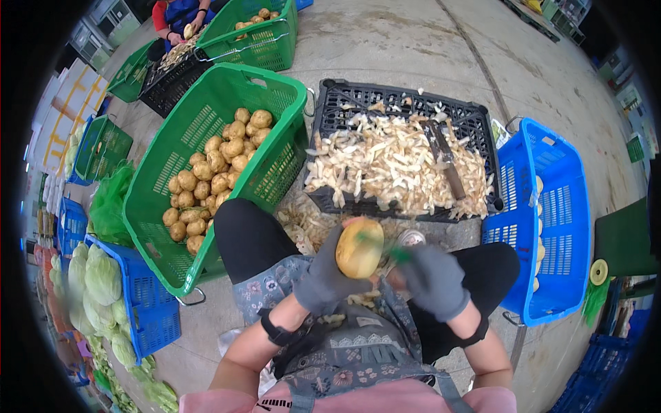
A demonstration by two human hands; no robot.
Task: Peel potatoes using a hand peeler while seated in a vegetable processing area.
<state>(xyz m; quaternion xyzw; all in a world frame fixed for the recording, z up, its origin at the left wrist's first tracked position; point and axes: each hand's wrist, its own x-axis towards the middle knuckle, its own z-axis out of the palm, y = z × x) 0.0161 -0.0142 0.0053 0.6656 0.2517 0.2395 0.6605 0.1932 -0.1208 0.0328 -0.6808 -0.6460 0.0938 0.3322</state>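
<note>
A partly peeled potato is gripped in my gloved left hand, pale yellow flesh showing over much of it. To its right, my gloved right hand is closed on a green peeler, smeared by motion, whose tip reaches over the potato. Just beyond my hands, a heap of peelings covers much of an upturned black crate. A long knife-like tool with a brown handle lies on the heap.
A green crate of unpeeled potatoes stands left. At right, a blue crate holds pale potatoes. Cabbages fill a blue crate far left. Another person works behind, holding a potato.
</note>
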